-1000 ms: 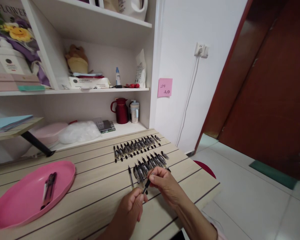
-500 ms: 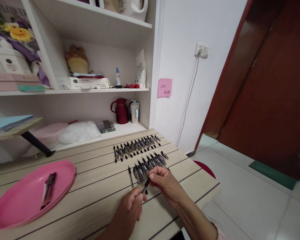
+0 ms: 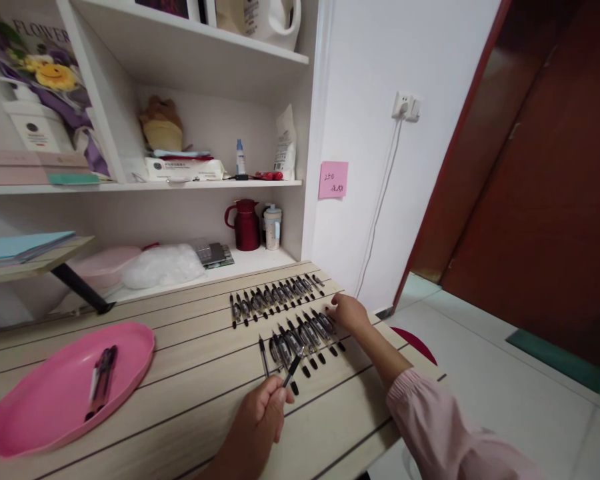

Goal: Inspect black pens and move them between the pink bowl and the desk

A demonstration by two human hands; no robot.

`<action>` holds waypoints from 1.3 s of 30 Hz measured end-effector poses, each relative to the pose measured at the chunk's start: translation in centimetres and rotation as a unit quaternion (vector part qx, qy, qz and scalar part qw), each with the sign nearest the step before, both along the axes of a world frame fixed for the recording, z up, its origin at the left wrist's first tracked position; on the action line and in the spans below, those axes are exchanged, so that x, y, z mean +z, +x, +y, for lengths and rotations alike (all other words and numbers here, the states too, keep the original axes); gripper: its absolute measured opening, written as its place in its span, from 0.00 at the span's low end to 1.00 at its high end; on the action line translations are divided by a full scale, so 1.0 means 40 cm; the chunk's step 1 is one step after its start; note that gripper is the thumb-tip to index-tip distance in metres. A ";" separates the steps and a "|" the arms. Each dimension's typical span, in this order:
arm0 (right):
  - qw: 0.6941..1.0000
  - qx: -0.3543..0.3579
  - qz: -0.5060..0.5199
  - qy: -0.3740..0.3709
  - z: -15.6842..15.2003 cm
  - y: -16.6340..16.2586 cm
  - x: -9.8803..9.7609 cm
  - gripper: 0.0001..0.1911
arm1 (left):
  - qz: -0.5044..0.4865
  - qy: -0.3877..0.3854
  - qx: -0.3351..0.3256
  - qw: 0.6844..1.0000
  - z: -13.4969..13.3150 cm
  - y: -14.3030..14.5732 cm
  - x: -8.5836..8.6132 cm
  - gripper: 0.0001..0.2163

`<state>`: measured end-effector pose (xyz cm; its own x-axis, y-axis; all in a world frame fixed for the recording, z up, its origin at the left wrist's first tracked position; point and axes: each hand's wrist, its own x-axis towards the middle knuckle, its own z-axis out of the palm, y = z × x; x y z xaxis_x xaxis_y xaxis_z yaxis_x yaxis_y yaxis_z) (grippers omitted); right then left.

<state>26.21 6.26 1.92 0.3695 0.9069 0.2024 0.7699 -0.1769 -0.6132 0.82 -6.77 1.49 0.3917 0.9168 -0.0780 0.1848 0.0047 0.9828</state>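
Observation:
My left hand (image 3: 264, 413) is closed round a black pen (image 3: 293, 369) that points up and away over the wooden table (image 3: 190, 373). My right hand (image 3: 349, 312) reaches forward to the right end of the near row of pens (image 3: 303, 337), fingertips pinched at a small black piece there; what it grips is too small to name. A second row of pens (image 3: 275, 297) lies just behind. One single pen (image 3: 263, 355) lies left of the near row.
A pink oval tray (image 3: 45, 407) with two or three pens (image 3: 101, 380) sits at the table's left. Shelves behind hold a red jug (image 3: 245, 225), a cup, bags and boxes. A pink note (image 3: 333, 180) hangs on the wall. The table edge and a red stool (image 3: 415, 339) are at right.
My right hand has let go of the pen held in my left hand and moved forward and right to the end of the near row. The camera has tilted slightly.

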 end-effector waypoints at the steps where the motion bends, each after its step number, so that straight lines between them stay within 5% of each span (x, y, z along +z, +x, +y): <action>1: 1.000 0.001 0.007 -0.001 0.005 0.005 -0.009 0.10 | 0.001 0.004 -0.004 1.000 0.001 -0.002 0.001 0.15; 6: 0.998 0.005 0.062 0.003 -0.013 0.008 -0.007 0.07 | -0.002 -0.017 -0.003 1.000 0.003 -0.007 -0.009 0.14; 9: 0.982 0.068 0.171 0.030 -0.059 -0.035 0.016 0.09 | -0.012 -0.036 0.017 0.999 0.006 -0.004 -0.019 0.13; 11: 0.900 0.172 0.388 0.096 -0.101 -0.087 0.027 0.13 | -0.015 -0.043 0.022 0.999 0.008 -0.002 -0.023 0.13; 13: 0.826 0.221 0.501 0.130 -0.141 -0.140 0.032 0.16 | -0.016 -0.047 0.023 0.999 0.010 -0.001 -0.024 0.12; 16: 0.779 0.237 0.561 0.150 -0.178 -0.195 0.034 0.16 | -0.018 -0.047 0.025 0.998 0.013 -0.002 -0.028 0.12; 39: 0.785 0.320 0.530 0.020 -0.222 -0.264 0.008 0.15 | 0.007 0.003 0.048 0.999 0.021 0.000 -0.039 0.09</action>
<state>15.67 -2.61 2.22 -0.1788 0.9763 0.1218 -0.2528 0.0741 -0.9647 0.82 -5.93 -0.05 0.3019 0.9502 -0.0775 0.1966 0.0175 0.9803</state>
